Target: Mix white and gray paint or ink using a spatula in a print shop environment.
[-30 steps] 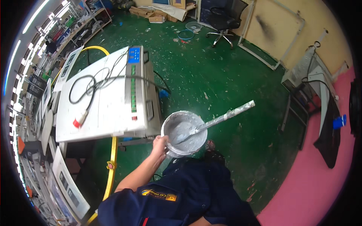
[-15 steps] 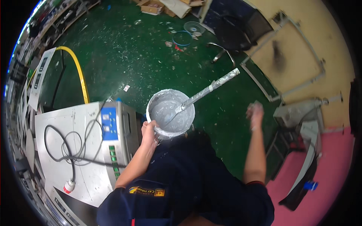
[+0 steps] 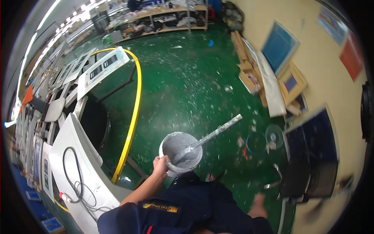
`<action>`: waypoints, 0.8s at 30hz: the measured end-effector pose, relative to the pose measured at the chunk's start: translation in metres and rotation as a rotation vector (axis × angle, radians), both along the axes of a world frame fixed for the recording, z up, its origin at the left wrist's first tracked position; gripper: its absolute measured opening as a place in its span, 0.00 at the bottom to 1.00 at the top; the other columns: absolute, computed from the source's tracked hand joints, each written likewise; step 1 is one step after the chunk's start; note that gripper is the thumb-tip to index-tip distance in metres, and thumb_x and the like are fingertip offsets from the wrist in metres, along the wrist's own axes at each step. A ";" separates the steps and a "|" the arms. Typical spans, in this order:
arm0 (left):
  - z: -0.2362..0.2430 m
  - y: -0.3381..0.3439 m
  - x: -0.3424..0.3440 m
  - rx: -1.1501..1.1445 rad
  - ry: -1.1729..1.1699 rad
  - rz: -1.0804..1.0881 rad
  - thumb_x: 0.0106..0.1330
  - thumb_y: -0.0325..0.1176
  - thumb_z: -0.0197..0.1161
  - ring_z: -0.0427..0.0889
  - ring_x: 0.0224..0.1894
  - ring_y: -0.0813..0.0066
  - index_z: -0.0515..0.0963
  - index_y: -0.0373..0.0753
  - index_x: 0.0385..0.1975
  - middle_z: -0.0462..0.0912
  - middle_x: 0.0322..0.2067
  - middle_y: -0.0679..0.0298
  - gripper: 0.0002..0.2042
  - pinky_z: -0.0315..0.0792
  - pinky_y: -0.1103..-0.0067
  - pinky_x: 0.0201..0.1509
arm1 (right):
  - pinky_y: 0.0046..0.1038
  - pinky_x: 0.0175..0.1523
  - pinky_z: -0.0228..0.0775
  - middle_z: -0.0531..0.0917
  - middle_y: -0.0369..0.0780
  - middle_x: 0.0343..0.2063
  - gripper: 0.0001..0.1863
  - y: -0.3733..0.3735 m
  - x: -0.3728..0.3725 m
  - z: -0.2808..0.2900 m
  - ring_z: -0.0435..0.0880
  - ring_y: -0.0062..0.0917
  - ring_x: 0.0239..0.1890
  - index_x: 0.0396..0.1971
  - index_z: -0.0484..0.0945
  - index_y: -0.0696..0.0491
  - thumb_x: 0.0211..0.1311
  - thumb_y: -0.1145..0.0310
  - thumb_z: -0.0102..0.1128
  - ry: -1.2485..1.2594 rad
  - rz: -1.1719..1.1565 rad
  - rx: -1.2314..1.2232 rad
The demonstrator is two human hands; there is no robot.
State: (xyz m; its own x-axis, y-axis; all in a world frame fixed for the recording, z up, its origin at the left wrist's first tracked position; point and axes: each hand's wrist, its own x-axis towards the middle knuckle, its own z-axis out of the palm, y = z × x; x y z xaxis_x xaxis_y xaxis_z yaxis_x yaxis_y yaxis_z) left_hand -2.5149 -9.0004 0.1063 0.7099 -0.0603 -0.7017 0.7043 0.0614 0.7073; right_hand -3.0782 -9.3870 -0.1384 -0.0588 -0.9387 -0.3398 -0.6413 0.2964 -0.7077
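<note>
A grey-coated bucket [image 3: 171,141] hangs in front of my body, with wet grey paste [image 3: 187,160] inside. My left hand [image 3: 160,164] is closed on its near left rim, fingers wrapped over the edge. A paste-smeared stirring stick [image 3: 220,129] leans in the bucket, its lower end in the paste and its upper end sticking out to the right. Neither hand touches the stick. My right hand [image 3: 258,202] hangs low at my right side, away from the bucket; it is smeared by motion, so its fingers cannot be read.
On the left stand a white machine cabinet [image 3: 74,134] with a black cable [image 3: 79,187], and a curved yellow hose [image 3: 137,97]. A black office chair [image 3: 296,179] is at right, near a clear round disc [image 3: 274,136]. Cardboard boxes [image 3: 249,80] line the wall; loaded shelves [image 3: 167,25] stand far back.
My view has swung left and up, bringing in the far shelves. The bucket stays in my left hand as the cabinet slides back. My right hand has dropped lower, toward my side.
</note>
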 end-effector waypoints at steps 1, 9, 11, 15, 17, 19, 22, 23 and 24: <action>0.008 -0.028 0.039 0.008 -0.044 0.029 0.49 0.25 0.63 0.73 0.27 0.73 0.69 0.44 0.34 0.72 0.24 0.67 0.13 0.67 0.72 0.30 | 0.41 0.40 0.78 0.88 0.43 0.36 0.18 -0.127 0.055 0.022 0.86 0.34 0.37 0.45 0.86 0.54 0.74 0.59 0.48 -0.006 0.005 -0.002; -0.022 -0.193 0.402 0.014 -0.122 0.433 0.49 0.27 0.66 0.68 0.17 0.77 0.68 0.39 0.38 0.71 0.22 0.66 0.17 0.58 0.77 0.16 | 0.24 0.29 0.69 0.84 0.37 0.30 0.15 -0.504 0.745 0.260 0.78 0.19 0.26 0.45 0.79 0.52 0.78 0.59 0.47 -0.607 0.375 -0.507; -0.039 -0.250 0.500 -0.002 -0.070 0.376 0.50 0.27 0.67 0.72 0.18 0.73 0.70 0.35 0.41 0.74 0.24 0.63 0.18 0.61 0.75 0.16 | 0.24 0.29 0.68 0.80 0.34 0.25 0.16 -0.511 0.815 0.214 0.77 0.20 0.25 0.36 0.82 0.50 0.77 0.60 0.47 -0.777 0.168 -0.162; -0.043 -0.323 0.667 0.152 -0.074 0.501 0.51 0.28 0.62 0.66 0.11 0.73 0.72 0.36 0.26 0.69 0.17 0.64 0.07 0.56 0.74 0.12 | 0.29 0.30 0.70 0.79 0.35 0.24 0.15 -0.501 0.961 0.140 0.78 0.25 0.26 0.35 0.83 0.50 0.75 0.60 0.49 -0.749 0.365 0.238; -0.043 -0.329 0.752 0.132 -0.028 0.625 0.53 0.26 0.63 0.71 0.14 0.70 0.74 0.32 0.28 0.73 0.20 0.62 0.07 0.63 0.72 0.16 | 0.29 0.30 0.71 0.80 0.35 0.25 0.15 -0.459 1.189 0.153 0.78 0.25 0.27 0.36 0.82 0.50 0.75 0.59 0.49 -0.681 0.407 0.302; -0.060 -0.368 0.873 0.032 -0.009 0.677 0.53 0.24 0.64 0.78 0.20 0.67 0.77 0.28 0.28 0.77 0.23 0.59 0.07 0.70 0.69 0.21 | 0.30 0.31 0.72 0.80 0.36 0.27 0.15 -0.551 1.316 0.132 0.79 0.26 0.28 0.37 0.81 0.50 0.75 0.58 0.49 -0.652 0.399 0.290; -0.086 -0.434 1.028 0.104 0.013 0.691 0.52 0.26 0.66 0.83 0.26 0.63 0.79 0.24 0.28 0.80 0.24 0.56 0.09 0.73 0.69 0.23 | 0.30 0.32 0.73 0.81 0.36 0.30 0.15 -0.739 1.432 0.093 0.80 0.26 0.30 0.38 0.80 0.50 0.75 0.57 0.48 -0.546 0.410 0.276; -0.093 -0.458 1.077 0.182 0.002 0.677 0.51 0.26 0.67 0.83 0.27 0.63 0.79 0.24 0.29 0.80 0.25 0.55 0.11 0.74 0.69 0.24 | 0.31 0.33 0.74 0.81 0.37 0.31 0.15 -0.806 1.473 0.093 0.80 0.26 0.30 0.38 0.79 0.51 0.75 0.57 0.48 -0.488 0.444 0.265; -0.097 -0.467 1.123 0.250 -0.007 0.676 0.51 0.27 0.68 0.83 0.28 0.62 0.79 0.24 0.30 0.81 0.26 0.55 0.12 0.74 0.69 0.25 | 0.31 0.33 0.74 0.82 0.37 0.32 0.15 -0.862 1.533 0.102 0.80 0.27 0.31 0.39 0.79 0.51 0.75 0.57 0.48 -0.433 0.494 0.244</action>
State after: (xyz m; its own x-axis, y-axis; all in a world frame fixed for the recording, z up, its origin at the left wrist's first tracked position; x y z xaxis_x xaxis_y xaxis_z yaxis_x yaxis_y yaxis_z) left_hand -1.3918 -9.4678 0.0092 0.5399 0.5556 -0.6323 0.5647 0.3180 0.7616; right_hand -1.5448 -10.2492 -0.0368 0.5435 -0.7143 -0.4409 -0.4170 0.2261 -0.8803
